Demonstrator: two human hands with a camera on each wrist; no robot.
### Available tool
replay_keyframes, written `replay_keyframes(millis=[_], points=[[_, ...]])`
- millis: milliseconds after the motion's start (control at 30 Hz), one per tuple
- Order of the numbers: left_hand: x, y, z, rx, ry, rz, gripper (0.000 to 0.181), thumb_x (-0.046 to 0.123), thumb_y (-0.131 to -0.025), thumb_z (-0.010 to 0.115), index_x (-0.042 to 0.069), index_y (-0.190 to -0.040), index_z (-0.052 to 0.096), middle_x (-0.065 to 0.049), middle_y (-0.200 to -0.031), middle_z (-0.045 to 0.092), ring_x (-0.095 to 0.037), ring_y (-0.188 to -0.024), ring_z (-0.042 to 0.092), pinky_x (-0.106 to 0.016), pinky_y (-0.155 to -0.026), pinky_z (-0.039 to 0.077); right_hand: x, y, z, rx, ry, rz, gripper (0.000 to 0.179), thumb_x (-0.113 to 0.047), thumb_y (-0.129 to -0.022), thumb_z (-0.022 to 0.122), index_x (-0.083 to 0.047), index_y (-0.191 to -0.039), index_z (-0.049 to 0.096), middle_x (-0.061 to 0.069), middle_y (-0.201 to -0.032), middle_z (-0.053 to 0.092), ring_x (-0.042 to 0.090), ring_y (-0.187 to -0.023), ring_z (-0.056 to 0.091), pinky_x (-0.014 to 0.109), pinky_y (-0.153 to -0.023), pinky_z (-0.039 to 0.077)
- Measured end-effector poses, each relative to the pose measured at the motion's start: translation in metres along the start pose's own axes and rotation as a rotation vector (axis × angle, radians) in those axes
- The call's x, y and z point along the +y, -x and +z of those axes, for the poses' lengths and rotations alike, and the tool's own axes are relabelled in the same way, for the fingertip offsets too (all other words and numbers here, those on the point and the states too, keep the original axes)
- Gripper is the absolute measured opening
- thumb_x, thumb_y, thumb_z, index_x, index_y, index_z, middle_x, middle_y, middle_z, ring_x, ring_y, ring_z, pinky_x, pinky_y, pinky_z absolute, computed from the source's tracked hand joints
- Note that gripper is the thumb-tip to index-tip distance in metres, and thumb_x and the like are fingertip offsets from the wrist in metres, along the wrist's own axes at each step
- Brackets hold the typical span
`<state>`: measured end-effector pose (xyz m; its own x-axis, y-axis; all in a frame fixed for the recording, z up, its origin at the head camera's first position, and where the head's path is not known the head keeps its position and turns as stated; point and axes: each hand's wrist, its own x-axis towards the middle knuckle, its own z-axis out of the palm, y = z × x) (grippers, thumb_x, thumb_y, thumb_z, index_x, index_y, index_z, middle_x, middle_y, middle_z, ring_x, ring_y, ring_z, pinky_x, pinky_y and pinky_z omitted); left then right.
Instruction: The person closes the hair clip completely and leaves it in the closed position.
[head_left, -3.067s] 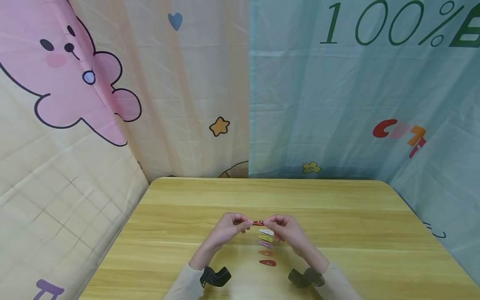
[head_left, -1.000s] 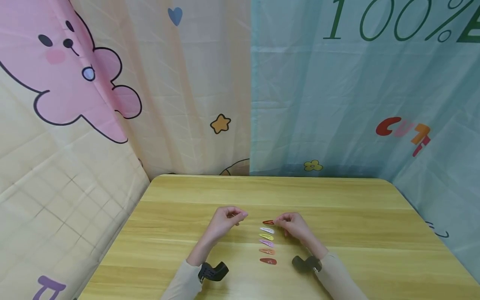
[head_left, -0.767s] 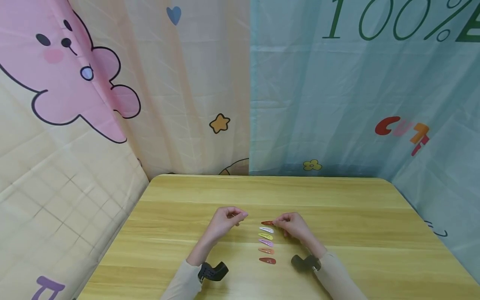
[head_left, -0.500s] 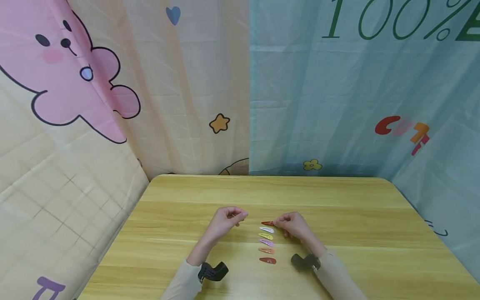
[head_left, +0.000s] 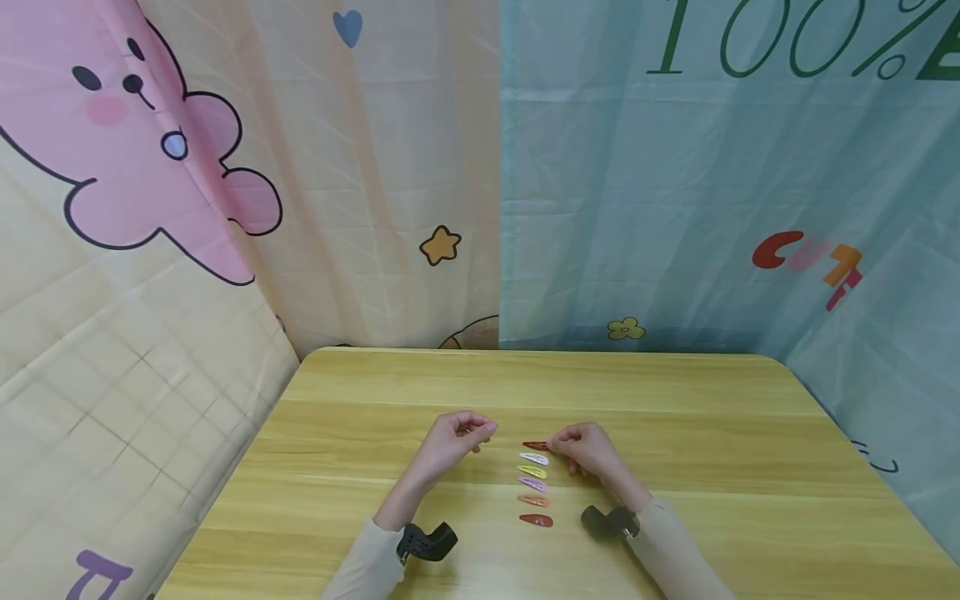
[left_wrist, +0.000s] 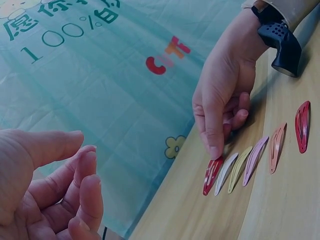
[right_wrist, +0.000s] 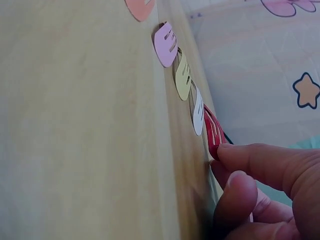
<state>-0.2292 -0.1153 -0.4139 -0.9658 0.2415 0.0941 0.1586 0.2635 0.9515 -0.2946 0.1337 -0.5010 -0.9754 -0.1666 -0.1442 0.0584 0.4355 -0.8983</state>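
Observation:
My right hand point(head_left: 588, 450) pinches the wide end of a red snap hair clip point(head_left: 536, 445) between thumb and fingers, at the far end of a column of clips. Nearest to it lies a white hair clip point(head_left: 534, 458). Towards me follow a yellow one point(right_wrist: 183, 80), a purple one point(left_wrist: 255, 161), an orange one point(head_left: 533, 501) and another red hair clip point(head_left: 536, 520). Left of the column, my left hand point(head_left: 450, 442) hovers with loosely bent fingers and nothing in them. In the left wrist view its thumb and fingertips stand slightly apart.
The clips lie on a light wooden table point(head_left: 360, 383). Behind it hang a cream curtain point(head_left: 420, 150) and a blue-green curtain point(head_left: 637, 183) with printed figures. Each wrist wears a black camera, such as the left wrist camera point(head_left: 427, 542).
Three seconds ago both hands held the far red clip above the white one. My left hand has since let go and drawn left; the right moved slightly right with the clip, then stayed nearly still.

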Motion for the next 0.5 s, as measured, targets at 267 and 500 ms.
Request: replay_keyframes(millis=[267,500], points=[[0.000,0.000,0.000,0.001,0.003,0.001,0.016,0.012,-0.095,0.059,-0.002,-0.099,0.066,-0.018,-0.091,0.063,-0.020,-0.075,0.056,-0.031,-0.068,0.047,0.003,-0.003,0.001,0.003,0.009,0.000,0.010,-0.017,-0.085,0.072,-0.007,-0.083,0.071,0.003,-0.049,0.049,0.011,-0.037,0.040,0.022,-0.035,0.029],[-0.020,-0.009,-0.001,-0.003,0.012,-0.009,0.017,0.014,-0.095,0.060,0.000,-0.099,0.067,-0.018,-0.091,0.063,-0.029,-0.079,0.058,-0.035,-0.069,0.048,0.004,-0.005,-0.002,-0.029,0.016,0.003,0.012,-0.019,-0.085,0.073,-0.007,-0.083,0.070,0.003,-0.051,0.051,0.010,-0.037,0.041,0.021,-0.035,0.030]])
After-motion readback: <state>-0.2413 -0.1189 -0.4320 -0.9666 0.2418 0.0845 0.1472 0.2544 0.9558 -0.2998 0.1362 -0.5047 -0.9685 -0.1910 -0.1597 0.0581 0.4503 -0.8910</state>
